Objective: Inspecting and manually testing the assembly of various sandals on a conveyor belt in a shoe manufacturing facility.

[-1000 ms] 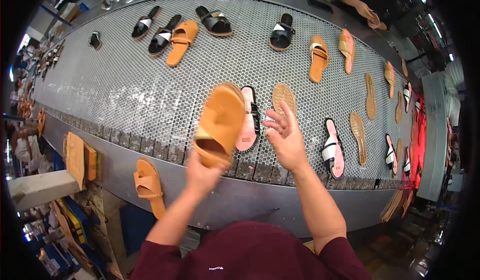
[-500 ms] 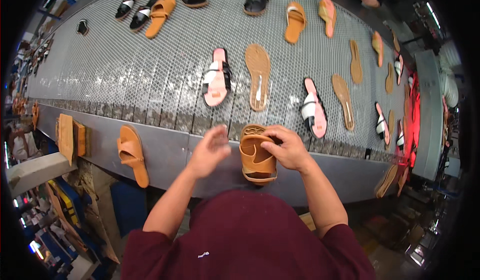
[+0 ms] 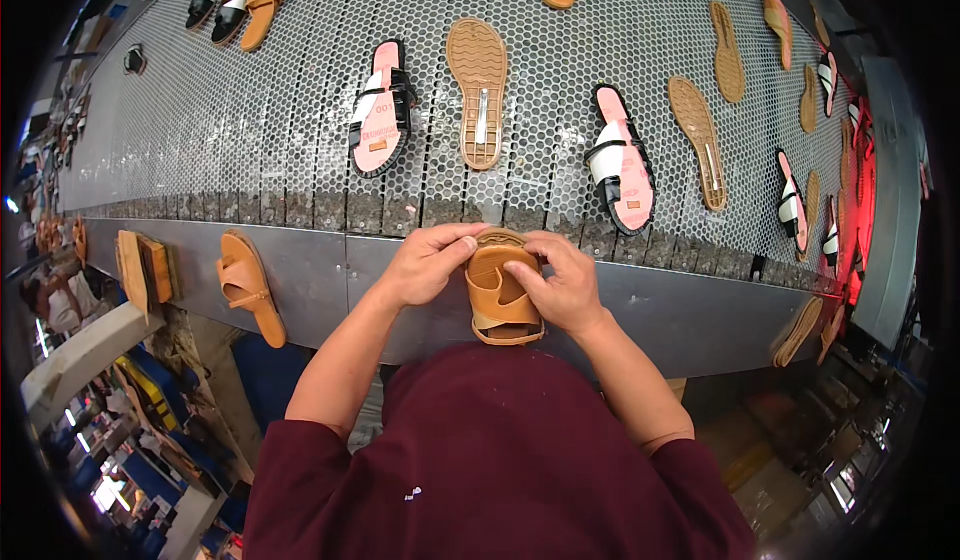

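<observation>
The left hand (image 3: 432, 265) and right hand (image 3: 562, 285) hold a tan slide sandal (image 3: 508, 310) by its far end. On the honeycomb-mesh conveyor (image 3: 280, 120), a brown outsole (image 3: 468, 75) lies between 2 pink-insoled, black-and-white sandals (image 3: 632, 182).

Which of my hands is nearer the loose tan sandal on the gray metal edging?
Left. Your left hand is right of the loose sandal, not touching; your right hand is farther right. Both hold another tan sandal.

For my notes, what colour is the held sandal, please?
The held sandal is mainly tan, clearest in the head view.
</observation>
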{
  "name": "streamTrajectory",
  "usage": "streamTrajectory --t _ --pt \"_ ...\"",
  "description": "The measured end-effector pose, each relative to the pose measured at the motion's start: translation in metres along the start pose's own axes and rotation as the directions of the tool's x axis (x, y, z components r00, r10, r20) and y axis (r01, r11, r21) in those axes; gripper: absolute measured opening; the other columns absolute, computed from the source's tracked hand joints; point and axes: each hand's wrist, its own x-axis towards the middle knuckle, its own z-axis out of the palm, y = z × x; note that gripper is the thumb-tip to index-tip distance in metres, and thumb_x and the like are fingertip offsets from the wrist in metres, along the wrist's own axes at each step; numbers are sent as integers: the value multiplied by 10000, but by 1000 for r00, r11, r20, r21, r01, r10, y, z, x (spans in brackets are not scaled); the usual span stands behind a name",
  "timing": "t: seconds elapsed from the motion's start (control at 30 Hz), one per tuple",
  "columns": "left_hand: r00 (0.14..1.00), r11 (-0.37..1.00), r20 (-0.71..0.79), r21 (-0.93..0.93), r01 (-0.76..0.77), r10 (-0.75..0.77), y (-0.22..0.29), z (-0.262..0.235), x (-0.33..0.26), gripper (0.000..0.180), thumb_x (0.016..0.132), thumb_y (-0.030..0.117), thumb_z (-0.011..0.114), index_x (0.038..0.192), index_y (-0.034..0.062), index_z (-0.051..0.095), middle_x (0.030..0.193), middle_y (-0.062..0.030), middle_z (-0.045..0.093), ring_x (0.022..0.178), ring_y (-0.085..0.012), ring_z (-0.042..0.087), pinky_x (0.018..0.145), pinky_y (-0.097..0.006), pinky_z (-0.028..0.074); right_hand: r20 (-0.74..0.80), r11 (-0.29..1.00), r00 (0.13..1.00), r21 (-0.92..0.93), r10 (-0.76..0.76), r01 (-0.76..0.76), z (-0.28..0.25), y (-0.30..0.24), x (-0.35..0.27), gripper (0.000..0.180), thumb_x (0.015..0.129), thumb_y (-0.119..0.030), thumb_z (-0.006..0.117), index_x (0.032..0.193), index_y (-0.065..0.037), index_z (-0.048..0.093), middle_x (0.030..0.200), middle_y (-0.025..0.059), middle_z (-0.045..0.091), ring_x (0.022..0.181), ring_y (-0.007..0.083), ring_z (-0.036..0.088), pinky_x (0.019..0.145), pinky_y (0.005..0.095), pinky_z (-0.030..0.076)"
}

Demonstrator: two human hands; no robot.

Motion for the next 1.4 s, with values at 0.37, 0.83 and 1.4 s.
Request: streamTrajectory --t 0.37,0.83,1.4 --pt "996 908 89 416 -44 7 17 -2 3 469 880 38 691 1339 65 600 1175 -99 683 903 -105 646 759 -257 542 60 958 967 136 246 -252 -4 7 -2 256 825 -143 788 988 15 667 1025 165 727 827 221 733 705 308 580" --pt "955 748 52 611 -262 292 5 15 1 424 830 52 733 1245 31 651 1122 -136 701 810 -182 677 724 -287 557 -10 960 975 177 224 -218 -7 12 -10 331 799 -181 812 1012 20 657 1015 191 719 845 280 731 730 342 582" --pt "970 653 94 724 -221 224 21 19 8 286 794 136 789 1052 39 711 928 -118 716 771 -240 687 684 -327 554 3 998 998 27 62 -62 -10 25 -14 434 773 -183 811 1118 46 680 1019 208 714 873 316 720 757 351 582"
